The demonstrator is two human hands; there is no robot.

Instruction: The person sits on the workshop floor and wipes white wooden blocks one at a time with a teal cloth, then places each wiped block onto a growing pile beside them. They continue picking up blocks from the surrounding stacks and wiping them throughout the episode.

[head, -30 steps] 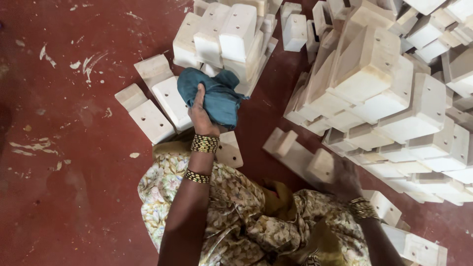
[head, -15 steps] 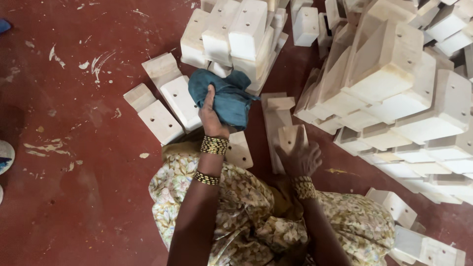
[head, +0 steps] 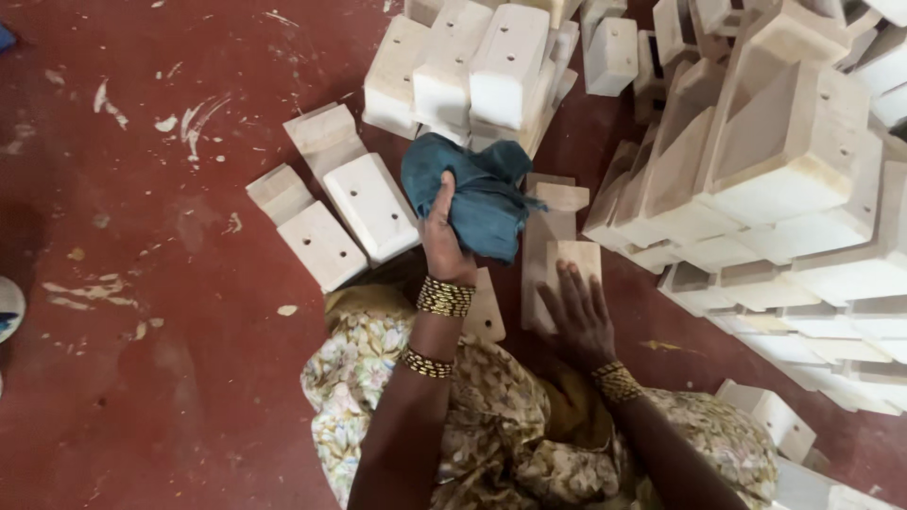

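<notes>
Soft, even daylight lights the scene, glaring slightly off the pale wooden blocks [head: 794,161], with faint shadows beneath them and mild blur throughout.

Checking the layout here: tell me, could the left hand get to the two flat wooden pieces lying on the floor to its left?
Probably yes. The left hand grips a blue cloth, and the two flat wooden pieces lie right beside it on the red floor, with nothing between. The cloth fills that hand, though.
</notes>
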